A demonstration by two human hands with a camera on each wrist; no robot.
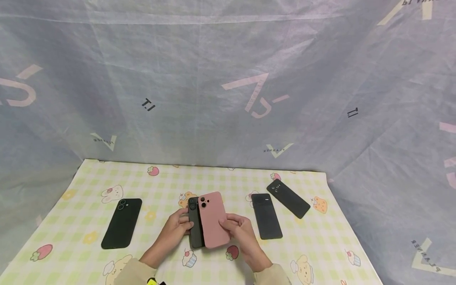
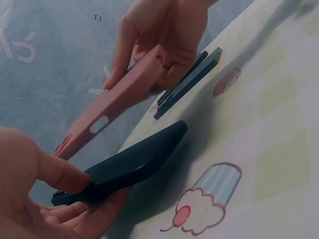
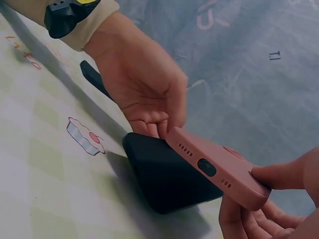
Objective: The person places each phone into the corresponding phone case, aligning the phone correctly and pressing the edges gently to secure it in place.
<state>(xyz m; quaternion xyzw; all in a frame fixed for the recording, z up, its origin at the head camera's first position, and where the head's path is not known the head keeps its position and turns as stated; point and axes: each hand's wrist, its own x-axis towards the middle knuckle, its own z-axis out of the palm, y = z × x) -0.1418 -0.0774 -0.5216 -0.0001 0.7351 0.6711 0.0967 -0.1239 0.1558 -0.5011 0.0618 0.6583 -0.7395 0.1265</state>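
My left hand (image 1: pixel 176 227) holds a dark phone (image 1: pixel 195 227) by its left edge, thumb on the camera side. A pink phone case (image 1: pixel 215 221) with camera cutouts is pinched at its right edge by my right hand (image 1: pixel 244 233). In the head view the case overlaps the right part of the dark phone. Seen from the left wrist, the case (image 2: pixel 112 104) is tilted over the phone (image 2: pixel 139 159), above the tabletop. The right wrist view shows the port opening and speaker holes on the end of the case (image 3: pixel 232 174).
A black phone (image 1: pixel 122 223) lies on the left of the checked tablecloth (image 1: pixel 156 253). To the right lie a dark phone (image 1: pixel 267 217) and, behind it, another dark phone (image 1: pixel 289 199) set at an angle. A grey patterned curtain (image 1: pixel 199 87) hangs behind the table.
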